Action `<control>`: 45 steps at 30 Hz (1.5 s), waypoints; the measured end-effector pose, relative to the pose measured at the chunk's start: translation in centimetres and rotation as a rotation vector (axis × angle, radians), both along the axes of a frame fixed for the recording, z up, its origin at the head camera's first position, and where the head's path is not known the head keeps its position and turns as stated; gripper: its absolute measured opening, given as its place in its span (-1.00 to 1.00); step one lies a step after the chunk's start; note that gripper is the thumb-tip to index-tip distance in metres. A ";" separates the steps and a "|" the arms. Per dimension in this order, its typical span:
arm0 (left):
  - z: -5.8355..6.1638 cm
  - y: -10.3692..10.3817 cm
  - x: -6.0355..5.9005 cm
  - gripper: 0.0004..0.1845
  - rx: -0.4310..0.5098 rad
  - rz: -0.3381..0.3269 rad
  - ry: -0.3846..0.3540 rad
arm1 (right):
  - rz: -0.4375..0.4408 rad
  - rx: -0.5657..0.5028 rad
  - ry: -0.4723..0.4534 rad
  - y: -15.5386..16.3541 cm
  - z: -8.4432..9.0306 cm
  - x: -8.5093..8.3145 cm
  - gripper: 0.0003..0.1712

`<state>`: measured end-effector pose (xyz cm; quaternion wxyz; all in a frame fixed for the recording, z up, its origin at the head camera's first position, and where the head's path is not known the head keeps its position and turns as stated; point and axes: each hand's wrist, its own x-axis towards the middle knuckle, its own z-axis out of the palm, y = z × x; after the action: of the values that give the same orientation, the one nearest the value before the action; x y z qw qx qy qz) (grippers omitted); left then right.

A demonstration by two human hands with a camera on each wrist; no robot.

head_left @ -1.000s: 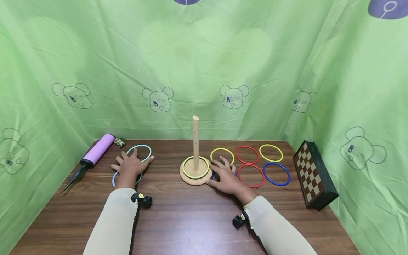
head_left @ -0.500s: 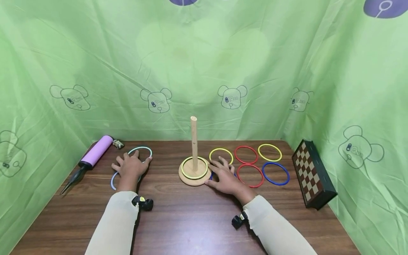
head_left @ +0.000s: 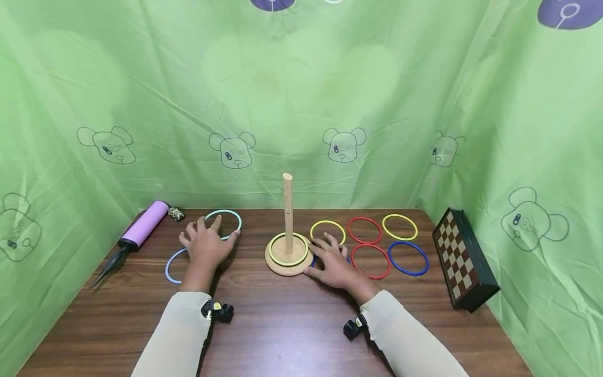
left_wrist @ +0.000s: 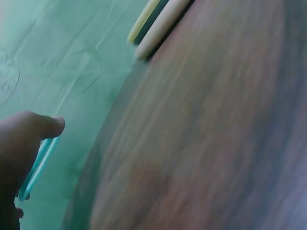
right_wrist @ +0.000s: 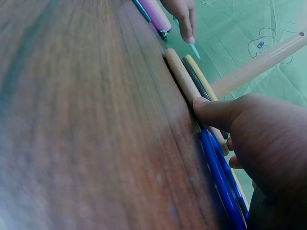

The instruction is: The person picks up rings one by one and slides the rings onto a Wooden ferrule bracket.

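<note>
Left hand [head_left: 206, 245] lies flat on the dark wood table [head_left: 282, 324], fingers spread and straight, fingertips on the near edge of the teal ring [head_left: 223, 224]; a pale blue ring [head_left: 172, 265] lies just left of the wrist, partly hidden under the hand. Right hand [head_left: 335, 264] is flat too, fingers extended, covering a dark blue ring [right_wrist: 218, 178], thumb against the round wooden base [head_left: 288, 257] of the upright peg [head_left: 287, 212]. A yellow-green ring [head_left: 288, 249] sits around the peg on the base. Right of the hand: yellow, red, yellow rings at back, red ring [head_left: 370, 261] and blue ring [head_left: 408, 257] in front. Purple pump [head_left: 136, 230] far left, chessboard box [head_left: 464, 259] far right.
</note>
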<state>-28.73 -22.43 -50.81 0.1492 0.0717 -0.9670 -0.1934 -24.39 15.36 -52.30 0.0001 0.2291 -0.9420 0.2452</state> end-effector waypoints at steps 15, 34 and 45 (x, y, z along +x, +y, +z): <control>3.2 3.8 0.9 -0.09 0.005 -0.094 0.189 | 0.003 -0.012 -0.006 0.4 0.0 0.0 -0.13; 9.8 6.8 3.8 -0.14 0.056 -0.200 0.513 | 0.005 -0.003 0.001 0.2 0.2 -0.2 -0.11; 13.6 8.0 4.3 -0.21 0.261 -0.234 0.632 | 0.004 -0.002 -0.008 0.2 0.0 -0.1 -0.11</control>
<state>-24.46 -14.39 -37.22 0.4072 -0.0843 -0.8420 -0.3437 -24.46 15.54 -52.25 -0.0040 0.2302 -0.9412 0.2472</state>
